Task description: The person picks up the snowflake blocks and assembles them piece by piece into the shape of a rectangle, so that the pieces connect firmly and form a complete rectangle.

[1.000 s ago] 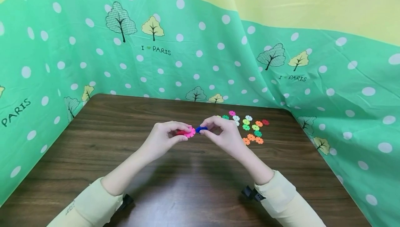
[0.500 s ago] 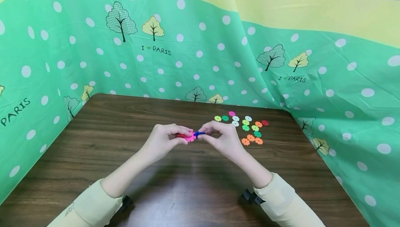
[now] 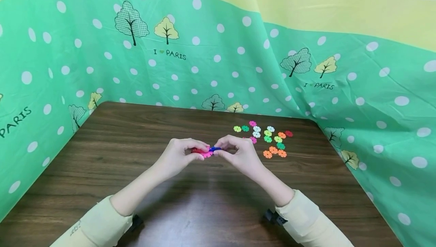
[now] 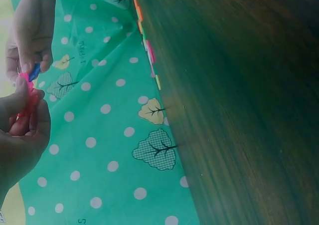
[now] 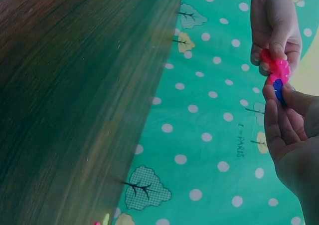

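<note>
Over the middle of the table, my left hand (image 3: 176, 159) pinches a pink notched flower-shaped disc (image 3: 206, 155) between thumb and fingers. A red disc (image 5: 267, 59) is joined to the pink one and partly covered by the fingers. From the other side, my right hand (image 3: 243, 158) pinches a blue disc (image 5: 278, 89) by thumb and index finger. In the right wrist view the blue disc's edge meets the pink disc's edge at an angle. How deeply their notches sit in each other cannot be made out.
Several loose flower discs lie flat beyond the right hand: orange (image 3: 267, 154), green (image 3: 281, 146), white (image 3: 270, 129), yellow (image 3: 237, 129), pink (image 3: 253, 123) and red (image 3: 288, 133). A green dotted cloth (image 3: 195, 70) hangs behind the brown wooden table (image 3: 136, 126).
The blue disc has come left against the pink disc, closing the small gap between them. Both hands have dropped slightly, and more loose discs show behind the right hand.
</note>
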`<action>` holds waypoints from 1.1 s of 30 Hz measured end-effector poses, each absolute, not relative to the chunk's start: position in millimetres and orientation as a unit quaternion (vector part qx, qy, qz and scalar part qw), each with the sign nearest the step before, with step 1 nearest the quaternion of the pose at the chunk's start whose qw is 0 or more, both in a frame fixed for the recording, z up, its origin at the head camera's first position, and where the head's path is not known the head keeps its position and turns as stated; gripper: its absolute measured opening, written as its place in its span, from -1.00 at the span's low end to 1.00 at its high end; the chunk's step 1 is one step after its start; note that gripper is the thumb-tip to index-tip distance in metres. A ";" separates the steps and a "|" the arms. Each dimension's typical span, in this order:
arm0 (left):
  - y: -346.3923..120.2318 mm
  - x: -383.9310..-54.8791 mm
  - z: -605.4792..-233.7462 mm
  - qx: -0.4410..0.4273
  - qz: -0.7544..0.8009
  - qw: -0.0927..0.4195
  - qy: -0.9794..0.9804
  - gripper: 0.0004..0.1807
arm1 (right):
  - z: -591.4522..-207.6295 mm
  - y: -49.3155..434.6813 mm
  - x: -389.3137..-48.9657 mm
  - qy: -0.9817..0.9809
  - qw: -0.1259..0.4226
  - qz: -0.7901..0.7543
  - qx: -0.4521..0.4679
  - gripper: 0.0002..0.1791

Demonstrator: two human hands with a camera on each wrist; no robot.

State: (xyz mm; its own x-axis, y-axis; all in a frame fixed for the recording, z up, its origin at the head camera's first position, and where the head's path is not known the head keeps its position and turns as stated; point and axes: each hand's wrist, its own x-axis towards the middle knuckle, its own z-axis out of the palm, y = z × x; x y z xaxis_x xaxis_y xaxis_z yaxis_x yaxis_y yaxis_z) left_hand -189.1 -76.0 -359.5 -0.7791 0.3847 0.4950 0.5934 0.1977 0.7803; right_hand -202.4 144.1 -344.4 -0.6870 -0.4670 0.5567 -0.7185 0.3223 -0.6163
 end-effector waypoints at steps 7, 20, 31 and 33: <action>-76.0 -193.3 -360.6 -0.300 -0.561 0.053 -0.769 -0.76 | -340.4 150.0 -206.1 -0.811 0.127 0.434 0.370 -0.76; -86.0 -194.0 -362.0 -0.277 -0.541 0.025 -0.794 -0.78 | -345.3 187.6 -235.2 -0.860 0.106 0.314 0.387 -0.57; -96.0 -192.3 -358.2 -0.249 -0.519 0.016 -0.817 -0.80 | -370.9 228.7 -269.6 -0.893 0.060 0.279 0.347 -0.50; -97.1 -192.4 -358.2 -0.248 -0.517 0.014 -0.819 -0.81 | -378.1 235.0 -276.5 -0.899 0.051 0.277 0.337 -0.50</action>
State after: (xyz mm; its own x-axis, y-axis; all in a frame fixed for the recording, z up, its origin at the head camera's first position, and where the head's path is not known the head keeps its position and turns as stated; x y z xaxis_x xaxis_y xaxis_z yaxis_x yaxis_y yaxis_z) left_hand -192.4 -97.1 -358.2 -0.8767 0.3923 0.2783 0.4203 0.3434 0.8399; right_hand -276.5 235.0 -378.1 -0.7680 -0.5766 0.2787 -0.6335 0.6201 -0.4627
